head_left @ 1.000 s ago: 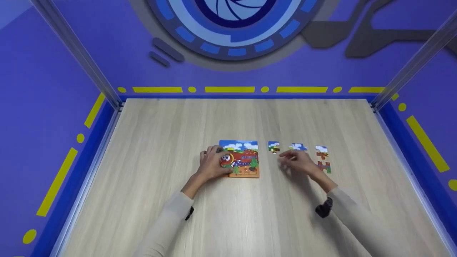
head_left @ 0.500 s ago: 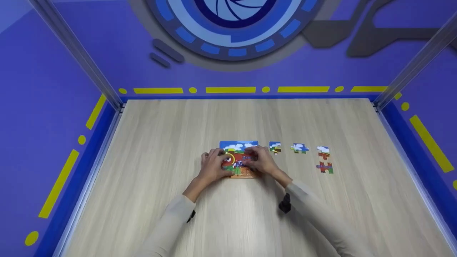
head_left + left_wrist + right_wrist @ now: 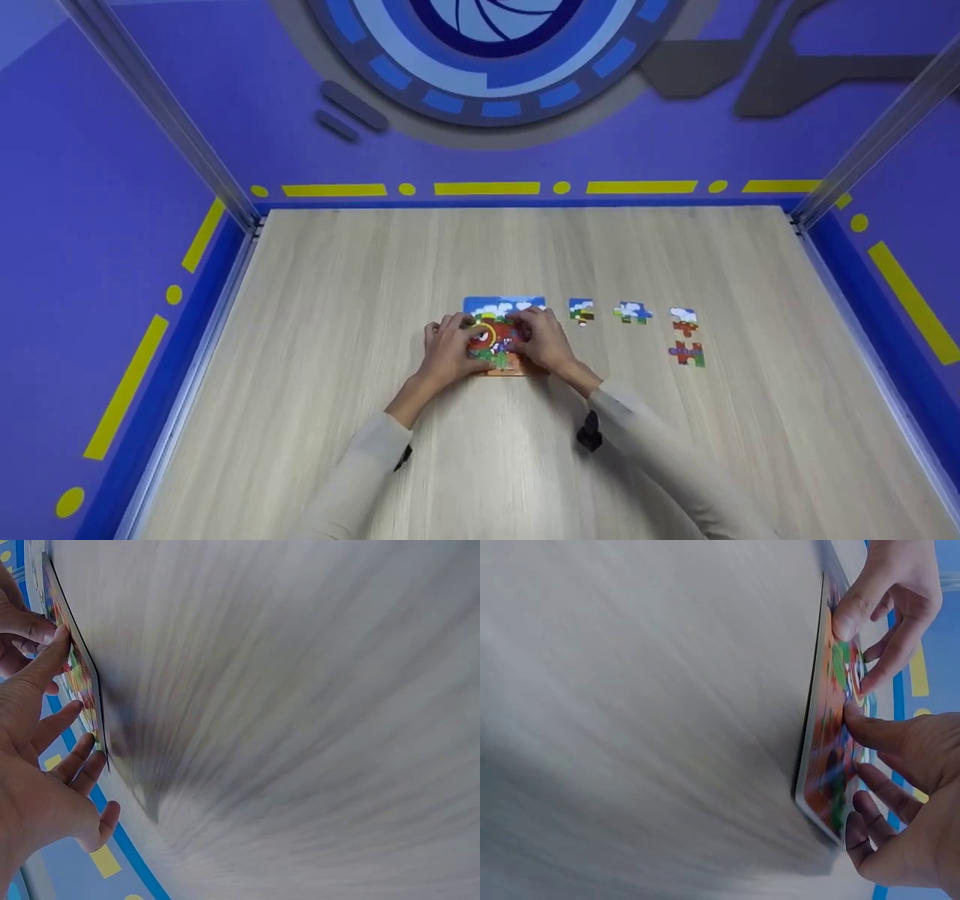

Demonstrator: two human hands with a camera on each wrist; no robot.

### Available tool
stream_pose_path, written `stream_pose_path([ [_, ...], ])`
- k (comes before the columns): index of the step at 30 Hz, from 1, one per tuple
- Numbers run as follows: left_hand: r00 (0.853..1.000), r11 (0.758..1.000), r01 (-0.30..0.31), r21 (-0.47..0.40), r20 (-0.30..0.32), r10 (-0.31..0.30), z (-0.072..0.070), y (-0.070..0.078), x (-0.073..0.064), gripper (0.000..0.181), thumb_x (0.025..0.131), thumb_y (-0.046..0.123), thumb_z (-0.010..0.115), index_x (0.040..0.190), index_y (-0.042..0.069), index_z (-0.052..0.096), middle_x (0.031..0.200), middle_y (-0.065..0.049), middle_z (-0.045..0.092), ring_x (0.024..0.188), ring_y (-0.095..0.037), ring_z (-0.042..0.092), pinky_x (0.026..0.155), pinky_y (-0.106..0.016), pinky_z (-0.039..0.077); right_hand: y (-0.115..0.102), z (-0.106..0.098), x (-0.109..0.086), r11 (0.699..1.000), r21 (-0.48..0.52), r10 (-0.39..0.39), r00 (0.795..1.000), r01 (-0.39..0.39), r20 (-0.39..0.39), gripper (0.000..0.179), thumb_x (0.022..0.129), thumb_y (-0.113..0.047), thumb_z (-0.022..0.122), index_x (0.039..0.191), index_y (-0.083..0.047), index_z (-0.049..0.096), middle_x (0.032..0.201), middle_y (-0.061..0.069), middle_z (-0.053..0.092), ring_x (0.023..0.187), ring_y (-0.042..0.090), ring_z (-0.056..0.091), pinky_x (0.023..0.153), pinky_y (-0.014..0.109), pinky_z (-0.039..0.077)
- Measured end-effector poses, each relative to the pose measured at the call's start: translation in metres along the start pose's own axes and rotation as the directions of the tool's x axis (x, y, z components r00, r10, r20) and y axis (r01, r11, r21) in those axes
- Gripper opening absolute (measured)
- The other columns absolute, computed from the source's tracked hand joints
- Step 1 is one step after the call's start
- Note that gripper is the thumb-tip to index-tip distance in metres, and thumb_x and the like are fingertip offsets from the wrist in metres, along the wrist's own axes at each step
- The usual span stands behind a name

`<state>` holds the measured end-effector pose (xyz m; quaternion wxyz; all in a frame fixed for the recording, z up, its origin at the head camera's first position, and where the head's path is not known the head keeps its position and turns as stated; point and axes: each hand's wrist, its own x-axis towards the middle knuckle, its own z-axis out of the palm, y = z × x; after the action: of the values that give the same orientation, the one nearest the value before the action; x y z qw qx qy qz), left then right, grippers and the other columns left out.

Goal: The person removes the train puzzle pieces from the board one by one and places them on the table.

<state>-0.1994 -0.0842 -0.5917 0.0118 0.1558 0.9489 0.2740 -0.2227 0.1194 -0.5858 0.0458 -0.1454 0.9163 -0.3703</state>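
A square jigsaw puzzle (image 3: 499,307) with a cartoon red train, blue sky and orange ground lies on the table. My left hand (image 3: 448,351) grips it at the left side, its thumb along the lower part and its fingertips on the picture. From the right, my right hand (image 3: 545,341) reaches over the puzzle. Thumb and bent fingers pinch a puzzle piece on its right half; the hand hides that piece's outline in the head view. In the right wrist view the puzzle board's edge (image 3: 810,720) shows, both hands (image 3: 900,604) on the picture.
To the right of the puzzle lie loose pieces: a yellow-green one (image 3: 581,311), a cloud piece (image 3: 634,313), a cloud-and-red piece (image 3: 683,321) and a red-green piece (image 3: 688,353) below it. Blue walls (image 3: 375,150) enclose the wooden table (image 3: 345,285).
My right hand has moved left from beside the loose pieces onto the puzzle's right half, then stayed there with a slight shift. My left hand has kept its place on the puzzle.
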Motion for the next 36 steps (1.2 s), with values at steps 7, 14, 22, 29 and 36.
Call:
stream_pose_path([
  [7,1.000,1.000,0.014,-0.001,0.014,-0.014,-0.0004,0.0024,-0.0002,0.060,0.078,0.036,0.089,0.130,0.013,0.071,0.137,-0.013,0.058,0.128,-0.033,0.050,0.107,-0.060,0.029,-0.0017,0.0010,0.0010,0.999,0.033,0.022,0.999,-0.023,0.025,0.050,0.086,0.001,0.078,0.134,0.000,0.063,0.117,0.018,0.064,0.108,0.031,0.055,0.098,0.049,0.049],
  [14,0.999,1.000,0.026,0.010,0.017,-0.027,-0.0015,0.0032,0.0000,0.060,0.077,0.037,0.089,0.130,0.014,0.071,0.137,-0.012,0.058,0.128,-0.033,0.049,0.108,-0.061,0.029,-0.0023,0.0025,0.0020,1.000,0.018,-0.003,1.000,0.002,0.012,0.054,0.085,0.003,0.078,0.136,0.002,0.060,0.118,0.021,0.060,0.113,0.036,0.052,0.102,0.054,0.046],
  [22,0.999,1.000,0.019,0.013,0.026,-0.019,-0.0003,0.0029,0.0002,0.062,0.077,0.039,0.089,0.131,0.014,0.070,0.137,-0.012,0.058,0.127,-0.033,0.049,0.106,-0.061,0.029,-0.0050,0.0021,0.0007,0.999,0.033,0.035,0.999,-0.036,0.017,0.051,0.084,0.002,0.079,0.133,-0.002,0.064,0.118,0.019,0.058,0.109,0.032,0.052,0.095,0.048,0.049],
  [29,0.999,0.999,0.032,-0.003,0.039,-0.032,0.0004,0.0027,0.0002,0.063,0.077,0.038,0.089,0.132,0.013,0.070,0.139,-0.013,0.057,0.127,-0.033,0.048,0.107,-0.060,0.028,-0.0031,0.0028,-0.0010,0.995,0.097,-0.013,0.999,0.009,0.037,0.054,0.086,0.007,0.075,0.137,-0.004,0.060,0.114,0.018,0.062,0.097,0.027,0.062,0.087,0.043,0.057],
  [36,0.999,1.000,0.026,-0.009,0.036,-0.026,-0.0003,0.0020,0.0010,0.062,0.077,0.036,0.089,0.132,0.013,0.070,0.138,-0.014,0.057,0.127,-0.035,0.048,0.106,-0.060,0.028,0.0005,0.0041,-0.0032,0.979,0.200,-0.050,0.998,0.044,0.028,0.055,0.088,0.009,0.072,0.139,-0.003,0.058,0.109,0.017,0.069,0.088,0.023,0.065,0.081,0.040,0.058],
])
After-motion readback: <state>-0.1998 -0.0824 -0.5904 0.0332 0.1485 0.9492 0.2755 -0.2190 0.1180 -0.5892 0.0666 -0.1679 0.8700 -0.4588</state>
